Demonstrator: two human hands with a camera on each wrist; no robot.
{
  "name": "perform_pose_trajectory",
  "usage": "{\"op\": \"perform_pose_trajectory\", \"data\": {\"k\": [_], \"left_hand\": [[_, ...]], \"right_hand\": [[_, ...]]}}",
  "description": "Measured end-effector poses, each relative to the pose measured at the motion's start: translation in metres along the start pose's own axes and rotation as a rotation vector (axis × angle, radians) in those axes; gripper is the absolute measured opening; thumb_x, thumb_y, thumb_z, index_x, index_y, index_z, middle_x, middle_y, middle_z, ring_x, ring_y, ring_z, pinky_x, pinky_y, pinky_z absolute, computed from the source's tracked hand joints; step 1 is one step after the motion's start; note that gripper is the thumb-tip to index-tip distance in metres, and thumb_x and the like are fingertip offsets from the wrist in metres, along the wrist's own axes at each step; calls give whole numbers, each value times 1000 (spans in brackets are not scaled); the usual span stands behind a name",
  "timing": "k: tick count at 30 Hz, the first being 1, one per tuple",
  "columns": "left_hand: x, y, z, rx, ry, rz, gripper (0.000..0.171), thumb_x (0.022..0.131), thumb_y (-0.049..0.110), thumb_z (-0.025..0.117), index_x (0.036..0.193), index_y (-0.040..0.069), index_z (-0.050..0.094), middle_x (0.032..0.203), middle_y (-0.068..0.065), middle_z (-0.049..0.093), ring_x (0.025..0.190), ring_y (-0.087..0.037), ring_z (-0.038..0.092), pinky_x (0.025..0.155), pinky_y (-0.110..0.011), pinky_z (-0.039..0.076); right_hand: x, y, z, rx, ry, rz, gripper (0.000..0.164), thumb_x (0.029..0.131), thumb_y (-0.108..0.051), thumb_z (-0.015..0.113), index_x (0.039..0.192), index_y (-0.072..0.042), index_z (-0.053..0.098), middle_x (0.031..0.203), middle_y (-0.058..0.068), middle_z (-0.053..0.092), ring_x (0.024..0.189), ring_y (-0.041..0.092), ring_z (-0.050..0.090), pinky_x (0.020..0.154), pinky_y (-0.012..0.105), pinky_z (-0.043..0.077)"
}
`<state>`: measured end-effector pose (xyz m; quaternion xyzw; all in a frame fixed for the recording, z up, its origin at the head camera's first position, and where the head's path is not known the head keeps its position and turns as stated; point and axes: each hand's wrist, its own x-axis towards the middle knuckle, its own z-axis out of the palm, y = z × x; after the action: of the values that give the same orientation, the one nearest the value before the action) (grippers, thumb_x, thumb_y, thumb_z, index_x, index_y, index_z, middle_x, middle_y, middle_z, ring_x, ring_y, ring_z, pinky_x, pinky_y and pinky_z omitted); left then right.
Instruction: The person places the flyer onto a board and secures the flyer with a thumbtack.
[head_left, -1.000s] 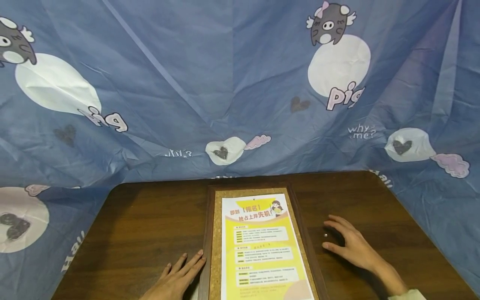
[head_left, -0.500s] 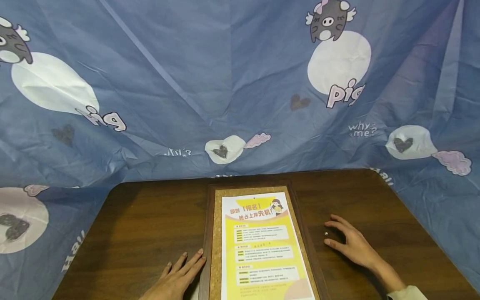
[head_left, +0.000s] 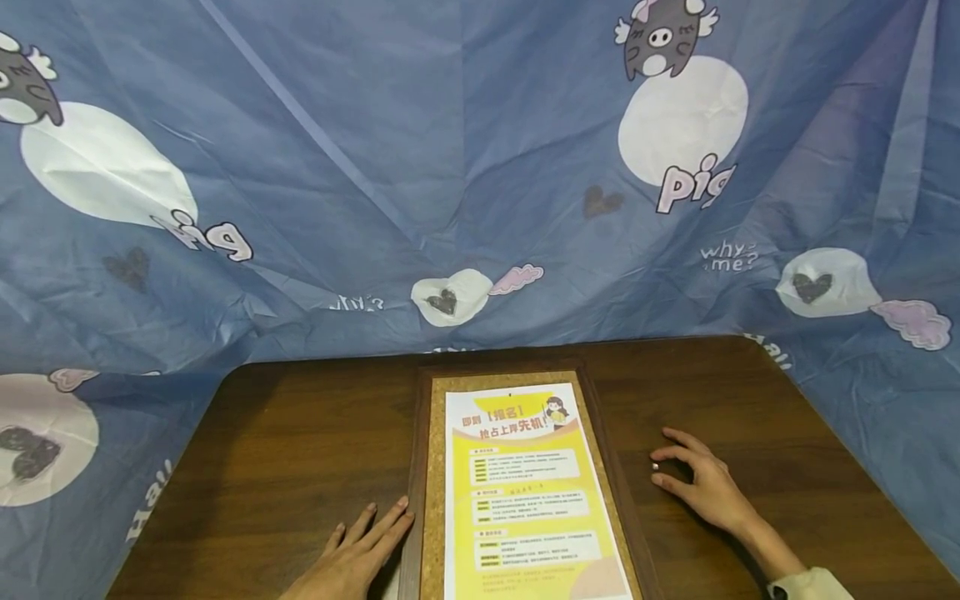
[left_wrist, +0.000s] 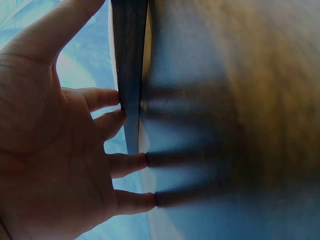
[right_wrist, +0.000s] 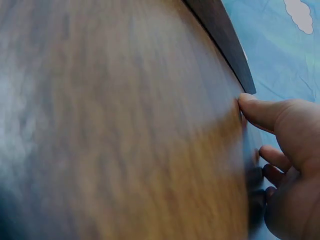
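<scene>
R hand [head_left: 712, 493]: palm down, fingers curved; thumb + index tips parted, one each side of bit [head_left: 655, 466], small gap, no contact visible.
Bit: tiny, shiny, on table [head_left: 285, 450], 3 o'clock of poster [head_left: 528, 496]; prob a pin, too small to confirm.
Bit risk: tips meeting off-centre cd flick it away or miss it; bad angle cd prick if it's a pin. Prob slides easily on smooth wood.
L hand [head_left: 348, 550]: fingers slightly spread, holding nothing, tips at frame's [head_left: 416, 500] 9 o'clock side, touching or just beside.
L risk: hard push twd 3 o'clock cd skid board [head_left: 435, 500].
Poster: lies on board; dark dot [head_left: 510, 395] near its 12 o'clock edge, poss a fastener.
Poster risk: if held only there, cd swivel or curl when brushed; 6 o'clock end cropped, can't check.
Cloth [head_left: 375, 92]: 12 o'clock, beyond table, well apart from hands; low risk.
</scene>
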<state>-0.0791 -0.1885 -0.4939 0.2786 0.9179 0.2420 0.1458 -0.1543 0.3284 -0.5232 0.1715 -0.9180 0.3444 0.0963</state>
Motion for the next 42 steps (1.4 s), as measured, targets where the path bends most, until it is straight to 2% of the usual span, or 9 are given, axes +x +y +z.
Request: {"op": "perform_pose_trajectory", "data": {"k": [17, 29, 35, 42], "left_hand": [[1, -1, 0, -4, -5, 16, 101, 82, 66, 67, 157, 12, 26, 162, -14, 21, 135, -58, 28, 88, -84, 25], [1, -1, 1, -6, 18, 17, 98, 83, 66, 67, 156, 13, 29, 162, -11, 23, 135, -57, 29, 88, -84, 25], [1, 0, 0, 10, 16, 14, 100, 82, 67, 66, 156, 10, 29, 161, -13, 23, 135, -57, 29, 89, -84, 25], [2, 0, 0, 13, -2, -4, 100, 83, 67, 65, 156, 11, 28, 162, -11, 21, 136, -56, 28, 91, -83, 24]], "right_hand": [[2, 5, 5, 16, 93, 13, 16, 78, -3, 82, 89, -13, 76, 132, 27, 54, 123, 54, 42, 89, 76, 34], [6, 0, 0, -6, 113, 39, 13, 78, -3, 82, 88, -10, 78, 124, 23, 62, 117, 49, 53, 91, 67, 41], [11, -7, -9, -26, 105, 10, 12, 78, -3, 82, 88, -9, 78, 120, 20, 65, 111, 46, 59, 86, 63, 47], [26, -19, -20, -25, 107, -53, 13, 78, -1, 82, 89, -5, 76, 119, 20, 65, 110, 47, 59, 86, 64, 47]]}}
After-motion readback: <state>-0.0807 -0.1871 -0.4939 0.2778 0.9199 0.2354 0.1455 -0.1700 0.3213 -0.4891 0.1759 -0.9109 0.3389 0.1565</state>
